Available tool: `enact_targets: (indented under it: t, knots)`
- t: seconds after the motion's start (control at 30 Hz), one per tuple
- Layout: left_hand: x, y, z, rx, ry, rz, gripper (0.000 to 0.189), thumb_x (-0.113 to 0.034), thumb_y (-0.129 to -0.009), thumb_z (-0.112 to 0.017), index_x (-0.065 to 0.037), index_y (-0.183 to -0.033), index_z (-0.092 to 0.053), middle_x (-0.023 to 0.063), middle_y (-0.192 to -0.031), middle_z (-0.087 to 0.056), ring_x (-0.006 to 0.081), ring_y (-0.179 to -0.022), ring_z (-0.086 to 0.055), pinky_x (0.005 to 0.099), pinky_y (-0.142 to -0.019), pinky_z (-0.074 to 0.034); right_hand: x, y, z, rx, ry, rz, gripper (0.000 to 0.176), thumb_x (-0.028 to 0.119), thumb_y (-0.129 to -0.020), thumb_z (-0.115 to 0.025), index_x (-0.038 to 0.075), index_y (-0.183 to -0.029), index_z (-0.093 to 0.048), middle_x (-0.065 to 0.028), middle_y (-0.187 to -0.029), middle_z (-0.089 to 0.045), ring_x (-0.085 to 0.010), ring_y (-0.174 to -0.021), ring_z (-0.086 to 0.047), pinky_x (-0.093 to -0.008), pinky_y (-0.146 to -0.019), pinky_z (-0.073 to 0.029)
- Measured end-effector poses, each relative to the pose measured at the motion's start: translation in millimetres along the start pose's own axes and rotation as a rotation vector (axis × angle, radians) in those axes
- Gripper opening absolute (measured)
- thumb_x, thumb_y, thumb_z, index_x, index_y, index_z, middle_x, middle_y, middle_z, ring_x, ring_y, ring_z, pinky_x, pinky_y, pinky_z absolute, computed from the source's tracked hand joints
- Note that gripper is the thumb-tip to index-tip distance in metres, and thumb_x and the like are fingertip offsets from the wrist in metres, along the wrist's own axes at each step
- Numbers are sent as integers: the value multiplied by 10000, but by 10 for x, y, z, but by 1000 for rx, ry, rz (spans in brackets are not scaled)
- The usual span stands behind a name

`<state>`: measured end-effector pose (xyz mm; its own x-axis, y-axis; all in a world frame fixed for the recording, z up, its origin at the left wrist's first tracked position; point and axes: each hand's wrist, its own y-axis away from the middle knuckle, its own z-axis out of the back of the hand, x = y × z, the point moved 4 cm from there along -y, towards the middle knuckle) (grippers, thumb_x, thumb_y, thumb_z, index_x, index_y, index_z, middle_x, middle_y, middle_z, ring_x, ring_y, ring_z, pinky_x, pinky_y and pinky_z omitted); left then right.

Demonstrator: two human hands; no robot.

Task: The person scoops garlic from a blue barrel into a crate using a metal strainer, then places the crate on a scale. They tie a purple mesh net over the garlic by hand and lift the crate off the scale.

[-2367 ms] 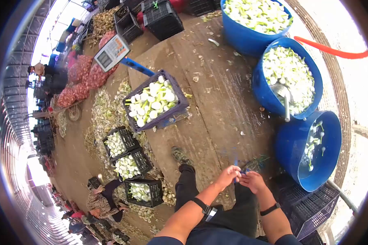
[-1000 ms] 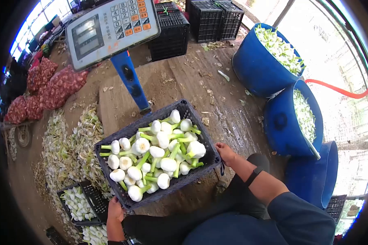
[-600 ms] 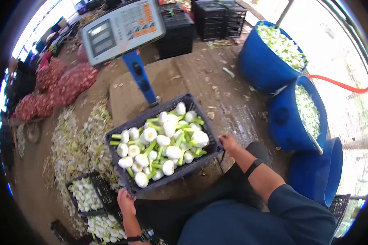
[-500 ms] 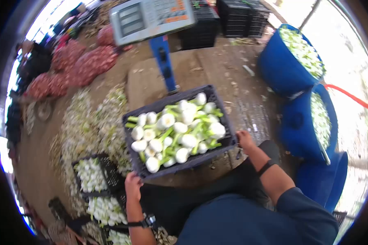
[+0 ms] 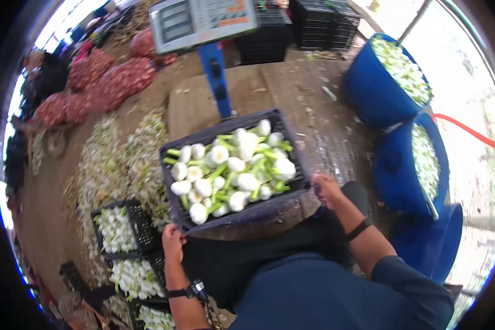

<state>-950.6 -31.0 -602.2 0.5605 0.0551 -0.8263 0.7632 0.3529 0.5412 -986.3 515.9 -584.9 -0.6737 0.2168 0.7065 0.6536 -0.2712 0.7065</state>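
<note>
A dark plastic crate (image 5: 236, 217) full of white bulbs with short green stems (image 5: 247, 182) rests, slightly turned, in front of the blue post of a scale (image 5: 214, 77). My left hand (image 5: 173, 240) is at the crate's near left corner, with its fingers closed at the rim. At the near right corner my right hand (image 5: 326, 190) is closed, its fingertips close to the crate's edge; what they pinch is too small to make out. The scale's display head (image 5: 202, 25) stands above the far side of the crate.
Blue barrels (image 5: 368, 82) with cut green-white pieces stand at the right. Crates of bulbs (image 5: 115, 230) are at the lower left, beside heaps of trimmings (image 5: 102, 165). Red net sacks (image 5: 121, 85) lie at the upper left. Black crates (image 5: 324, 25) are stacked at the back. People are at the left edge.
The whole view has shifted slightly, so the crate, scale and barrels appear a little further left. Both hands remain at the crate's near corners.
</note>
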Motion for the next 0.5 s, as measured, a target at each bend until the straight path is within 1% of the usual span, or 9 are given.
enact_targets:
  t: [0.07, 0.1, 0.17, 0.23, 0.27, 0.33, 0.4, 0.47, 0.5]
  knots:
    - [25, -84, 10, 38, -11, -48, 165, 0, -828, -474, -70, -956, -552, 7, -766, -526, 92, -614, -509, 224, -502, -428, 27, 34, 36, 132, -81, 16, 267, 341, -928, -632, 143, -788, -521, 55, -592, -374, -53, -425, -320, -234, -373, -237]
    - [-9, -56, -17, 38, 33, -47, 144, -6, -839, -480, -72, -949, -547, 2, -761, -522, 89, -617, -505, 226, -511, -426, 95, 58, 55, 113, -90, 23, 267, 341, -928, -632, 143, -788, -521, 55, -592, -374, -53, -425, -320, -234, -373, -237]
    - [-9, -17, -38, 43, 60, -41, 123, -12, -850, -487, -74, -942, -541, -2, -756, -518, 86, -619, -500, 227, -519, -423, 217, 129, 12, 255, -171, 55, 259, 331, -924, -645, 136, -807, -522, 58, -604, -380, -49, -432, -327, -228, -375, -237]
    - [-2, 23, -32, 14, 237, -54, 161, -25, -871, -508, -69, -1016, -564, 5, -805, -547, 96, -657, -521, 231, -551, -426, 190, 82, 47, 240, -137, 28, 251, 326, -917, -657, 128, -829, -530, 59, -611, -384, -47, -435, -330, -227, -376, -237]
    - [8, 35, -43, 11, 236, -57, 161, -25, -871, -508, -69, -1016, -564, 5, -805, -547, 96, -657, -521, 231, -551, -426, 197, 53, 24, 243, -88, 10, 246, 321, -910, -668, 121, -851, -538, 61, -617, -388, -45, -438, -334, -225, -376, -237]
    - [-44, 200, -66, -4, 89, 65, 147, -76, -896, -544, -104, -1039, -566, -27, -878, -546, 103, -735, -545, 214, -570, -400, 213, 52, 21, 248, -43, 29, 254, 324, -899, -683, 112, -874, -544, 59, -621, -392, -43, -439, -337, -223, -375, -242]
    - [18, 116, 14, 74, 76, 47, 222, -76, -892, -568, -82, -1113, -561, -16, -960, -556, 111, -790, -553, 223, -570, -412, 152, -1, -10, 204, 11, 48, 310, 349, -867, -717, 87, -921, -560, 48, -628, -415, -43, -444, -349, -219, -374, -266]
    - [132, -1, 28, 152, -85, -17, 225, -65, -879, -572, -57, -1105, -571, -9, -900, -566, 109, -714, -540, 250, -568, -426, 103, -70, -18, 122, 104, 83, 308, 340, -868, -711, 78, -908, -555, 26, -624, -450, -55, -453, -384, -224, -380, -288]
    - [98, 6, 81, 121, -81, -22, 225, -65, -879, -572, -57, -1105, -571, -9, -900, -566, 109, -714, -540, 250, -568, -426, 131, -56, -65, 96, 184, 83, 291, 327, -874, -701, 74, -898, -560, 23, -620, -451, -64, -460, -406, -236, -386, -292]
